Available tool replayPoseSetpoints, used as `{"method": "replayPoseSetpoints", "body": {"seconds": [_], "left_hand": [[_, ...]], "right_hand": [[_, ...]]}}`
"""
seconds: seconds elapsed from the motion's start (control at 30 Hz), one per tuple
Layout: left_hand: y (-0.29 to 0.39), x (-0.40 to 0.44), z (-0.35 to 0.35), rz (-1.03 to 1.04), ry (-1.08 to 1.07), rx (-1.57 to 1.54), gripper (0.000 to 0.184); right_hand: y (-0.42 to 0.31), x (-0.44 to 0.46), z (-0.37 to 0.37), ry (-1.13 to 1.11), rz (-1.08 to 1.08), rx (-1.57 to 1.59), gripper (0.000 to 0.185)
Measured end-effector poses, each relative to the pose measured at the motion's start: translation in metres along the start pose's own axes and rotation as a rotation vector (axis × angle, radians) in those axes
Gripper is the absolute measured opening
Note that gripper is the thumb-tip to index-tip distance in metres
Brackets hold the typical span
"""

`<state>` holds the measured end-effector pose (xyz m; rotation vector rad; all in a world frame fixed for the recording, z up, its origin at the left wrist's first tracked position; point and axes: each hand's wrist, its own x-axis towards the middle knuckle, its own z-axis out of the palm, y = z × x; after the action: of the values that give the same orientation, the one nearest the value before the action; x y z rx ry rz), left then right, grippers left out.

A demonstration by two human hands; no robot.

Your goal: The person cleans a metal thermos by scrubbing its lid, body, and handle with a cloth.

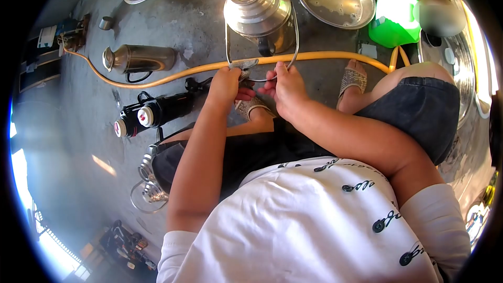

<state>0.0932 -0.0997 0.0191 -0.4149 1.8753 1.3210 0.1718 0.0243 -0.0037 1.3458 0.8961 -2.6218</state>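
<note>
A shiny metal thermos flask with a cork-like stopper stands on the floor ahead of me, its wire carrying handle swung down toward me. My left hand is closed at the handle's left corner, around a crumpled grey cloth or scouring pad pressed on the wire. Its exact material is unclear. At the handle's right corner, my right hand pinches the wire between thumb and fingers.
A yellow hose crosses the floor behind my hands. Metal basins, a green jug, a lying metal flask and dark flasks surround me. More metal flask parts lie by my left leg.
</note>
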Motion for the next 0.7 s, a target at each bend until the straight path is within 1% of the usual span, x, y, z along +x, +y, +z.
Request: {"method": "replayPoseSetpoints", "body": {"seconds": [0.07, 0.1, 0.17, 0.2, 0.23, 0.3, 0.37, 0.4, 0.47, 0.5, 0.63, 0.7], "left_hand": [[0.004, 0.011, 0.000, 0.056, 0.128, 0.263, 0.029], [0.010, 0.015, 0.000, 0.053, 0.124, 0.267, 0.029], [0.028, 0.026, -0.004, 0.113, 0.139, 0.706, 0.028], [0.029, 0.040, -0.011, 0.113, 0.132, 0.712, 0.028], [0.028, 0.054, -0.018, 0.231, 0.185, 0.935, 0.028], [0.034, 0.074, -0.025, 0.352, 0.230, 1.160, 0.028], [0.046, 0.083, -0.027, 0.339, 0.366, 1.013, 0.029], [0.056, 0.082, -0.025, 0.339, 0.361, 1.018, 0.029], [0.074, 0.077, -0.017, 0.254, 0.303, 0.945, 0.030], [0.073, 0.076, -0.014, 0.256, 0.265, 0.770, 0.030], [0.063, 0.064, -0.012, 0.224, 0.230, 0.693, 0.031], [0.051, 0.053, -0.014, 0.168, 0.177, 0.621, 0.031]], "right_hand": [[0.001, 0.000, 0.000, -0.006, 0.007, 0.006, 0.024], [0.002, 0.000, 0.000, -0.015, 0.018, 0.008, 0.024], [0.003, -0.004, 0.000, -0.020, 0.029, 0.005, 0.023], [0.002, -0.004, 0.001, -0.032, 0.035, -0.003, 0.023], [0.001, -0.005, 0.002, -0.040, 0.036, 0.016, 0.023], [-0.003, -0.007, 0.005, -0.036, 0.057, 0.014, 0.023], [-0.001, -0.006, 0.009, -0.036, 0.078, 0.012, 0.023], [0.005, -0.003, 0.008, -0.043, 0.056, 0.026, 0.023], [0.006, -0.002, 0.010, -0.043, 0.028, 0.041, 0.023], [0.004, -0.002, 0.011, -0.025, 0.039, 0.066, 0.023], [0.001, -0.006, 0.013, -0.004, 0.062, 0.077, 0.022], [0.001, -0.007, 0.013, 0.009, 0.067, 0.096, 0.023]]}}
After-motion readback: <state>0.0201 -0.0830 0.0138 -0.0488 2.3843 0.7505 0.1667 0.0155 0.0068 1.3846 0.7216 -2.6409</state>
